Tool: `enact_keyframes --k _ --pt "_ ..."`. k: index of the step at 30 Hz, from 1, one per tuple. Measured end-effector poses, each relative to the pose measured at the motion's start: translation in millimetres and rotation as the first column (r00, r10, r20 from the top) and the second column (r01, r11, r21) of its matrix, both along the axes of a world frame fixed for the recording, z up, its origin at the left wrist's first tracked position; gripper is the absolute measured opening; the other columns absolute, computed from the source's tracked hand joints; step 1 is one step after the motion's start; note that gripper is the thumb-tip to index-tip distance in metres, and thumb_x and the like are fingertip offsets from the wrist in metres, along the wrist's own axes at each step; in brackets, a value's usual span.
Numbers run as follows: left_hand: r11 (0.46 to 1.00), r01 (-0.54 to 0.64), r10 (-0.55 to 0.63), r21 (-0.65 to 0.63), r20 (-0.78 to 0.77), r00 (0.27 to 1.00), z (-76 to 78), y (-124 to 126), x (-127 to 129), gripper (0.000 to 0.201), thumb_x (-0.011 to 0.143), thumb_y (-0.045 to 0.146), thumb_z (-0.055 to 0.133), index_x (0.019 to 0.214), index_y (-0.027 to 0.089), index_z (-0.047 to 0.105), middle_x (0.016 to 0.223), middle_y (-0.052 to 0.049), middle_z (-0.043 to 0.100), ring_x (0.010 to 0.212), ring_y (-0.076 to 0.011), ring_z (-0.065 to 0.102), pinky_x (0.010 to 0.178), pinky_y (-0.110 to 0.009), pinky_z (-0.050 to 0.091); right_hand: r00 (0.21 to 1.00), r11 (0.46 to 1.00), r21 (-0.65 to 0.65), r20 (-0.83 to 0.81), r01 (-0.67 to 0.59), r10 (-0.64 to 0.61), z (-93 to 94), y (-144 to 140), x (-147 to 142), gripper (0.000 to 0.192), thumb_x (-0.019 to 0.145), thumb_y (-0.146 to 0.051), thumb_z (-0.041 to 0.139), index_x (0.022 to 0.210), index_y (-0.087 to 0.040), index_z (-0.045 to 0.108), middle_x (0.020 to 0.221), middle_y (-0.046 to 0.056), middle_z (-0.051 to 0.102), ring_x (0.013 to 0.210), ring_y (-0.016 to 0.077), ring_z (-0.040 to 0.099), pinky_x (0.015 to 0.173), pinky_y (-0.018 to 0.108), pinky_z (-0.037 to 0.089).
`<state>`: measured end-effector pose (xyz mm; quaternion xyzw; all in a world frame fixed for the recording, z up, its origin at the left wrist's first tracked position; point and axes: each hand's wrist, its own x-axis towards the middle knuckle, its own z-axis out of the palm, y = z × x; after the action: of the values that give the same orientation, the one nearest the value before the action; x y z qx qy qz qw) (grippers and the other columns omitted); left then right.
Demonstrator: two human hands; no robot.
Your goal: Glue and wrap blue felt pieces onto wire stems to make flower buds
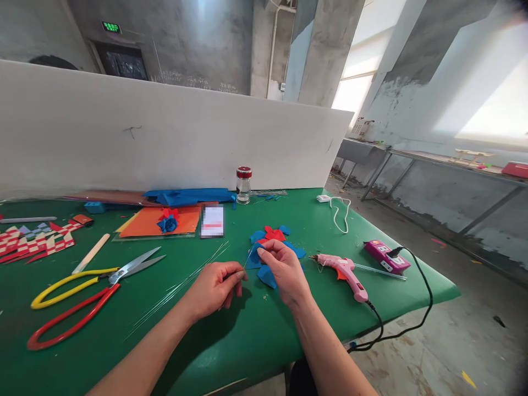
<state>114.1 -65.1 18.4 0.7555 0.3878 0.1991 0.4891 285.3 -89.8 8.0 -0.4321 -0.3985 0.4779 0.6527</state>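
Take the pink glue gun [344,270] on the green table [231,352] as your mark. Just left of it, your right hand [284,269] is closed to a fingertip pinch at the upper end of a thin wire [248,257], above the blue pieces [267,276] and red pieces [274,233]; I cannot tell whether you grip a blue one too. Farther left of the gun, your left hand [218,283] has thumb and forefinger pressed together on the wire's lower end. Well left of the gun lie loose wires [177,289], then scissors [111,279] with blades parted. A purple power strip [386,257] sits right of the gun, a white cable [347,215] lies beyond it, and a red-capped jar [243,187] stands beyond and to its left.
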Motion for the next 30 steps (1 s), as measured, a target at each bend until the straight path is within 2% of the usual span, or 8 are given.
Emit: enact_keyframes --k 9,21,30 --pt "1.0 -0.015 0.015 -0.018 0.017 1.0 1.3 -1.1 0.2 0.035 0.089 0.05 0.047 0.08 0.018 0.059 0.065 0.002 0.064 0.039 -0.0079 0.049 0.04 -0.019 0.036 0.998 0.998 0.0 0.024 -0.061 0.061 -0.4 -1.8 -1.6 0.028 0.072 -0.042 0.076 0.077 -0.02 0.06 0.072 -0.001 0.059 0.069 0.0131 0.052 0.064 0.026 0.037" --pt "0.998 -0.04 0.041 -0.051 0.012 0.999 1.4 -1.2 0.7 0.036 0.086 0.05 0.048 0.082 0.017 0.06 0.063 0.0 0.063 0.039 -0.0084 0.048 0.038 -0.019 0.034 0.998 0.999 0.013 0.051 -0.038 0.037 2.2 -3.2 -2.4 0.027 0.073 -0.042 0.074 0.075 -0.02 0.059 0.071 -0.002 0.06 0.064 0.0118 0.049 0.06 0.025 0.035" --pt "0.994 -0.054 0.058 -0.099 0.034 0.998 -2.6 -1.0 1.9 0.039 0.083 0.055 0.051 0.081 0.017 0.061 0.062 0.0 0.063 0.038 -0.0083 0.047 0.036 -0.019 0.032 0.998 0.998 0.002 0.024 -0.055 0.055 2.5 -4.5 -4.5 0.027 0.07 -0.041 0.077 0.076 -0.02 0.061 0.073 -0.001 0.063 0.069 0.0138 0.055 0.064 0.026 0.039"
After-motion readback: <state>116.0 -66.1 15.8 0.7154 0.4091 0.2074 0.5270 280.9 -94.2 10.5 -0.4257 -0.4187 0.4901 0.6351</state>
